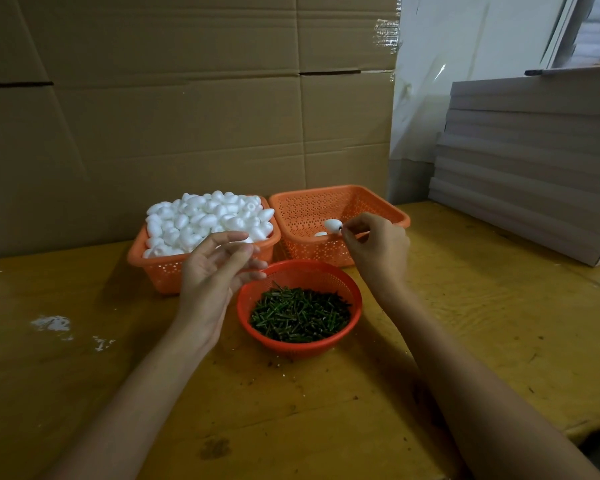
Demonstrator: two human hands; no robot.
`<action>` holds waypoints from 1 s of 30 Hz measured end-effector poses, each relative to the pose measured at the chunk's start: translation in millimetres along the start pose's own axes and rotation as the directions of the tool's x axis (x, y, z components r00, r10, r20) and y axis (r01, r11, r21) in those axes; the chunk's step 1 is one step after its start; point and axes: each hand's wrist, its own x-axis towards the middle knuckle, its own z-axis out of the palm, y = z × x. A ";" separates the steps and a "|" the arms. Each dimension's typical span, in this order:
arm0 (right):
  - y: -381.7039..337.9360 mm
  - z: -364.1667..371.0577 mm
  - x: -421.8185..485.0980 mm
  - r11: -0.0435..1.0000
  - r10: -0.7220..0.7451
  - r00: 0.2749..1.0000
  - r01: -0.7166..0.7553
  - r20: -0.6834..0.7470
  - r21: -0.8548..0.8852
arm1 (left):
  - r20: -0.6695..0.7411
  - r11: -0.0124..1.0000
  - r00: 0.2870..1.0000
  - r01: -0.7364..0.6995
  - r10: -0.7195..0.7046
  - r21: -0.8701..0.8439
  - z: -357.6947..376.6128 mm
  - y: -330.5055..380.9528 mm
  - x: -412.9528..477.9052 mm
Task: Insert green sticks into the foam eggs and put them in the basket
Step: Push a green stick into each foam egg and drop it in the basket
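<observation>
Right hand (378,251): curled, thumb and forefinger pinched on the dark stub at the end of one foam egg (332,225). Held over the near wall of the right basket (371,206), egg pointing left, clear of the basket floor. Second egg (320,233) lying inside same basket, just below and left of the held one.

Left hand (219,271): palm up, fingers loose and spread, holding nothing. Poised in front of the left basket (160,275), above the far rim of the round bowl (291,349).

Left basket heaped with loose white eggs (201,220), side by side against the right basket. Bowl filled with green sticks (300,315), set on the bench (465,323) between both forearms, just in front of the baskets.

Cardboard wall (187,116) behind; stacked grey boards (527,161) at far right.
</observation>
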 end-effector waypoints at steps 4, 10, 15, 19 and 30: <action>-1.6 1.4 0.3 1.000 -0.019 1.000 0.019 0.018 -0.002 | -0.012 1.000 1.000 0.005 -0.005 -0.001 -0.2 0.3 1.2; -4.6 -1.0 -0.3 0.997 -0.069 0.998 0.069 0.013 -0.036 | -0.035 0.977 0.997 -0.055 0.063 0.206 -5.3 -2.3 4.9; -11.1 -7.7 -1.0 0.997 -0.082 0.995 0.082 -0.064 -0.017 | 0.103 0.376 0.904 -0.274 0.415 0.885 -30.3 -7.3 11.8; -18.7 -8.8 -6.2 0.992 -0.125 0.985 0.128 -0.117 0.015 | 0.264 -0.126 0.878 -0.233 0.400 0.964 -46.8 -8.6 15.9; -27.4 -8.3 -12.6 0.983 -0.170 0.980 0.176 -0.099 0.054 | 0.193 -0.332 0.951 -0.106 0.240 0.937 -48.3 -13.3 17.4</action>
